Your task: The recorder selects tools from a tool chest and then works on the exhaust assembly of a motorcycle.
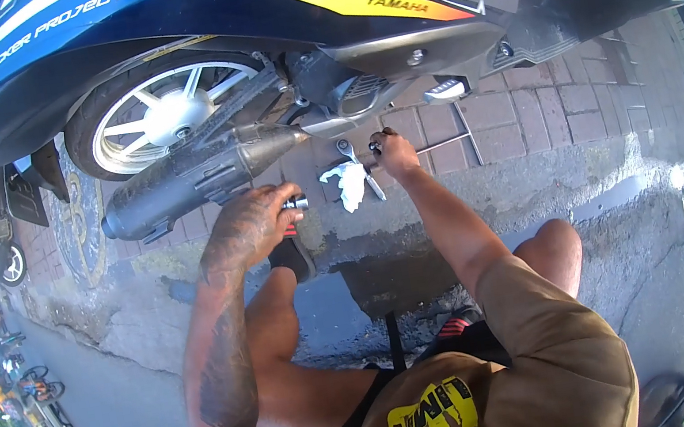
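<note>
My left hand is closed around a short chrome socket, just in front of the scooter's muffler. My right hand is over the brick paving, its fingers closed on a small dark shiny metal piece whose kind I cannot make out. From beside that hand, the stem of a T-handle wrench runs to its crossbar; whether the hand touches it is unclear. A ratchet wrench lies left of my right hand, partly beside a crumpled white cloth.
The blue scooter spans the far side, with its white-spoked rear wheel and a footpeg low over the paving. Wet concrete borders the bricks. Other motorcycles stand at the far left along the road.
</note>
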`<state>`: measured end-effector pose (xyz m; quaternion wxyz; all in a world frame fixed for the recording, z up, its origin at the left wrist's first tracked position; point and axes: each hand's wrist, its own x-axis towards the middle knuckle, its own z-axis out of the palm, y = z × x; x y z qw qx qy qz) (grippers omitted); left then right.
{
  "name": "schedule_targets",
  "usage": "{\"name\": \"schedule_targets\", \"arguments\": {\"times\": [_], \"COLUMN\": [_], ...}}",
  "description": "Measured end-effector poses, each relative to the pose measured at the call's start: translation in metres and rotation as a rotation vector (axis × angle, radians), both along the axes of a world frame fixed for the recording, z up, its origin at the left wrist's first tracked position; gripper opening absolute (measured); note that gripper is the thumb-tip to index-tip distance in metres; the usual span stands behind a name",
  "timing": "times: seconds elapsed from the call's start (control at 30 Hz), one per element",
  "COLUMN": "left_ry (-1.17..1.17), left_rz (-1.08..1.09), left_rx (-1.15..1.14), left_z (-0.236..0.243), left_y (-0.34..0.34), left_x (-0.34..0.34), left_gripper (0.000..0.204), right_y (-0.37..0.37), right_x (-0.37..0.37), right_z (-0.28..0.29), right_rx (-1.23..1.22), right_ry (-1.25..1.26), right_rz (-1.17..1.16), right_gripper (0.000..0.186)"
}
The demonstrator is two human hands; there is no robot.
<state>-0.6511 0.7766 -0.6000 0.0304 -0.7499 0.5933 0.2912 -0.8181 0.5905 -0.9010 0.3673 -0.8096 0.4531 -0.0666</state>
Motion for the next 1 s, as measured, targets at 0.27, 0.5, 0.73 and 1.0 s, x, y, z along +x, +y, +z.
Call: {"name": "schedule_targets", "arguments": {"times": [0.27,0.5,0.73,1.0], "left_ry": [0.048,0.467,0.263,0.028], "left_rz": [0.094,0.258,0.681,0.736], "left_rx": [0.048,0.099,-0.059,-0.281], "left_z": [-0.026,-0.171,-0.326,-0.381], "left_y": [0.007,-0.047,-0.134,-0.107], "left_x": [0.003,-0.031,-0.049,-0.013], "left_gripper": [0.031,0.032,0.036,0.042], "right_y": [-0.011,0.000,0.016,0.017], "right_x": [0.001,-0.125,-0.223,-0.227], "right_z": [-0.028,0.099,0.148,0.162], "right_rx": [-0.118,0.099,0.218,0.138], "right_ry": [0.049,0.261,0.264,-0.002], "right_rz": [0.010,0.603,0.402,0.328], "right_gripper": [0.043,0.056,0.054,0.050]}}
